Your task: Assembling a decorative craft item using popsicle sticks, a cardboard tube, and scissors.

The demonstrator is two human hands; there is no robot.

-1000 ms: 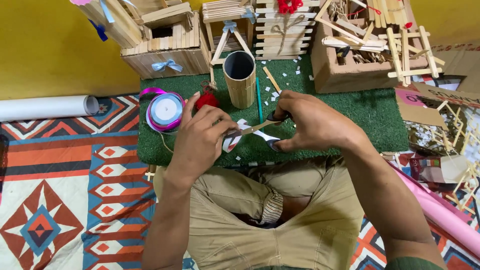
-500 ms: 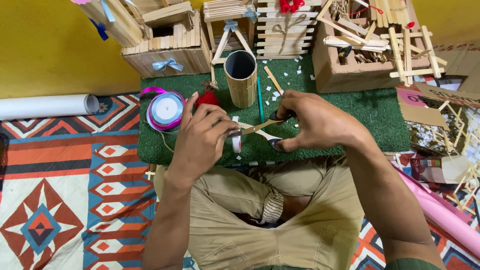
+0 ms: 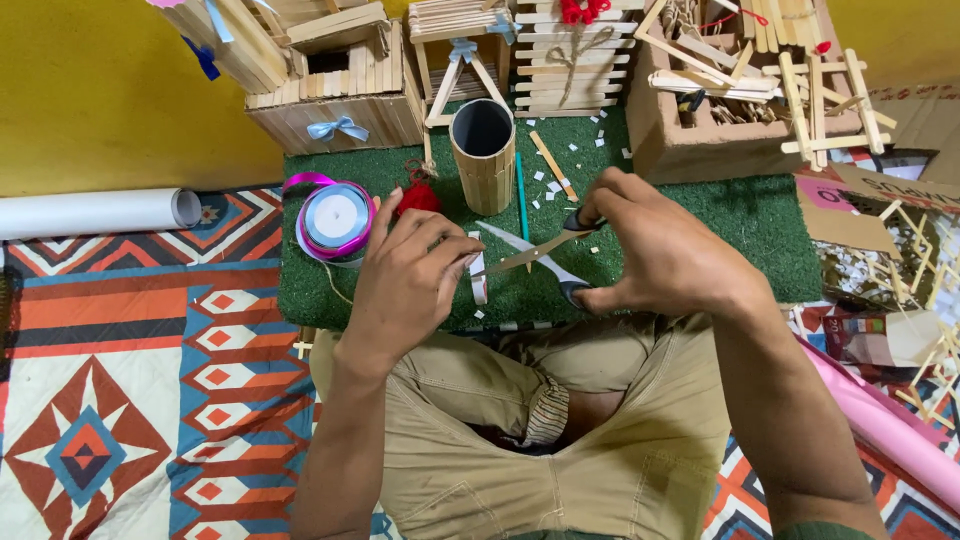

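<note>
Head view, only one: scissors (image 3: 530,255) are held in the right hand (image 3: 665,250), fingers through the dark handles, blades parted in an X over the green turf mat (image 3: 760,240). A wooden stick (image 3: 528,252) is pinched at its left end by the left hand (image 3: 410,275), fingers closed on it; the other end lies between the open blades. A short white ribbon strip (image 3: 479,282) is seen hanging just below the left fingertips; whether it is held cannot be told. Both hands are close together, above the front edge of the mat, over the person's lap in tan trousers (image 3: 520,440). Just left of the left hand, a spool of pink and pale blue ribbon (image 3: 336,218) sits on the mat, with a red yarn tuft (image 3: 418,196) beside it. Behind the hands, a cylindrical stick cup (image 3: 483,155) stands upright, with a green pencil (image 3: 521,195) and a loose stick (image 3: 553,166) lying to its right. White scraps are scattered on the mat. Stick-built houses (image 3: 330,85) and a cardboard box (image 3: 700,110) of stick frames stand along the yellow wall. A white paper roll (image 3: 95,212) lies on the patterned rug (image 3: 120,400) at left; a pink roll (image 3: 890,430) at right.
</note>
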